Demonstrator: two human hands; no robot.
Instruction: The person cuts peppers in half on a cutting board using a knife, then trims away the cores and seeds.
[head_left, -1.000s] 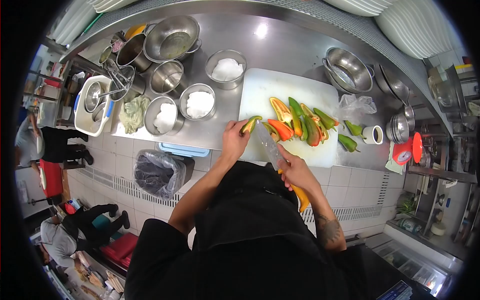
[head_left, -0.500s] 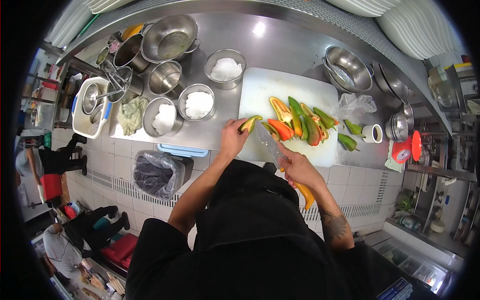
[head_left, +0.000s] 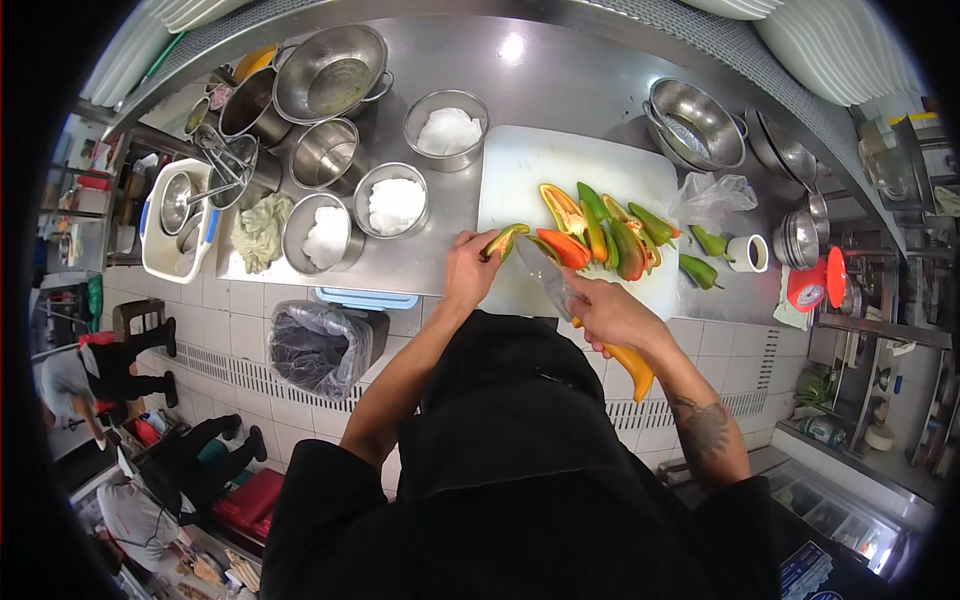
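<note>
My left hand (head_left: 470,270) grips a green pepper half (head_left: 504,243) at the left side of the white cutting board (head_left: 510,165), with its hollow inside showing. In my right hand (head_left: 612,315) is a knife (head_left: 545,278) with a yellow handle; its blade points up and left, the tip close beside the pepper half. To the right of the blade lie several cut pepper pieces, among them an orange-red piece (head_left: 572,252) and a green one (head_left: 629,250). Two whole green peppers, one upper (head_left: 710,241) and one lower (head_left: 699,272), rest on the steel table right of the board.
Three steel pots with white contents, one of them (head_left: 391,202) in the middle, stand left of the board. A lined bin (head_left: 320,350) is below the table edge. At the right are a colander (head_left: 697,125), a white cup (head_left: 748,254) and a red scale (head_left: 806,282). Two people are at far left.
My right hand has shifted slightly right and down, and the knife handle has swung to the right. My left hand keeps hold of the pepper half, nearly in place.
</note>
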